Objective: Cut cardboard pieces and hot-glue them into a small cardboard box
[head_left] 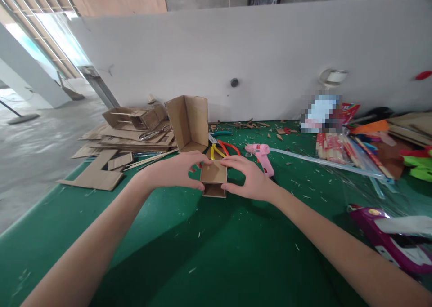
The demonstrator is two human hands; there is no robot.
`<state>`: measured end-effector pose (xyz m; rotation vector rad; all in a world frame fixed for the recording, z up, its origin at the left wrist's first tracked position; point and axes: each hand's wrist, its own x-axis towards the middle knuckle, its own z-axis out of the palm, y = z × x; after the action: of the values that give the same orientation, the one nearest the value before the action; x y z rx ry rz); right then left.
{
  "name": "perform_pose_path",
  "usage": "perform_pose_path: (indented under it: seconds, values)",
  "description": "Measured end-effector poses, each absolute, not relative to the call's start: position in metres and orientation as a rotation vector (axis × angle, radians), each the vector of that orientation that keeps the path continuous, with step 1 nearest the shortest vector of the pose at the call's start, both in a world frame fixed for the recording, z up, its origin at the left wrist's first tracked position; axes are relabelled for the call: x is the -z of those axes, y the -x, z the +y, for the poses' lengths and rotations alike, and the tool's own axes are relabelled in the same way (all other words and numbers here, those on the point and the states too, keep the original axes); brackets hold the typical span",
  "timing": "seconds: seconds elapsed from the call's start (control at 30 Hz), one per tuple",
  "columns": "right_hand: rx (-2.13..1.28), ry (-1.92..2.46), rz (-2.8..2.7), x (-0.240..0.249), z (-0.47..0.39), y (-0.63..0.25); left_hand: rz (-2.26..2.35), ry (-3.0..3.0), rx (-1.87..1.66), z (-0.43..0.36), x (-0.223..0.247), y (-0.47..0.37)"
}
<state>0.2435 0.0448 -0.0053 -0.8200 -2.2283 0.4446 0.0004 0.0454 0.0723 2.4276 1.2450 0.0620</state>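
Note:
A small cardboard box (pixel 213 174) sits on the green tabletop (pixel 189 248), its near side open toward me. My left hand (pixel 180 170) grips its left side, thumb low near the front edge and fingers over the top. From the right, my right hand (pixel 248 176) presses on the opposite side in the same way. Just behind the box lie pliers with red handles (pixel 229 146) and a tool with yellow handles (pixel 218 152), partly hidden. A pink hot glue gun (pixel 262 156) rests beyond my right hand.
A tall folded cardboard piece (pixel 189 120) stands behind my left hand. Flat cardboard sheets (pixel 97 172) and a cardboard box frame (pixel 135 117) are piled left. Packaged sticks (pixel 332 147) and a purple device with a white handle (pixel 388 235) lie right. A white wall (pixel 270 51) backs the table.

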Motion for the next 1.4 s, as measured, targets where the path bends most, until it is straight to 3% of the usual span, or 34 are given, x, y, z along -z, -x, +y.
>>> perform_pose_path:
  seconds: [0.27,0.57,0.83,1.4]
  values:
    - [-0.15,0.789,-2.178,0.011,0.042,-0.238,1.228,-2.341,-0.089,0.048,-0.07,0.004]
    - [-0.435,0.906,-2.148,0.011,0.043,-0.237,1.263,-2.345,-0.215,0.051,-0.064,-0.002]
    - [-1.061,0.985,-1.855,0.014,0.054,-0.236,1.179,-2.121,-0.19,0.059,-0.066,-0.002]
    - [-1.163,1.026,-1.618,0.018,0.059,-0.234,1.094,-2.051,-0.24,0.06,-0.055,-0.008]
